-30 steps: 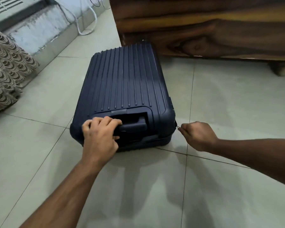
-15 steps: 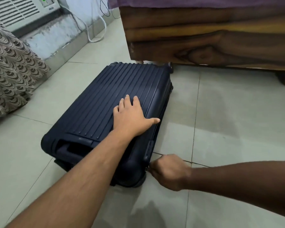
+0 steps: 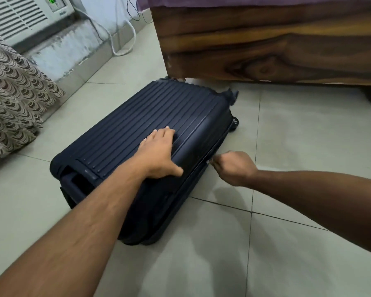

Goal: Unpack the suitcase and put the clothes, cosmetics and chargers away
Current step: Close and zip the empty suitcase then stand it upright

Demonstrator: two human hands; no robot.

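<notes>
Navy hard-shell suitcase (image 3: 150, 133) lies flat on the tiled floor (image 3: 308, 146), ribbed lid up, closed. Wheel end points toward the wooden bed frame (image 3: 266, 46); the recessed carry handle (image 3: 73, 181) faces the near left.

Left hand (image 3: 159, 154): palm down on the lid near its right edge, fingers straight and close together, thumb spread out toward the side seam. It presses flat on the ribs and grips nothing.

Right hand (image 3: 234, 168): curled into a loose fist just beside the suitcase's right side, at the height of the zip line. Thumb and forefinger pinch a small metal zipper pull (image 3: 207, 161) at the seam. Remaining fingers folded under; how tight the pinch is cannot be told.

Surroundings: patterned curtain (image 3: 13, 99) hangs at the left, a white air-conditioner unit (image 3: 19, 16) sits at the upper left, and a white cable (image 3: 120, 39) loops along the wall behind. Purple bedding (image 3: 244, 2) lies along the top of the bed frame.
</notes>
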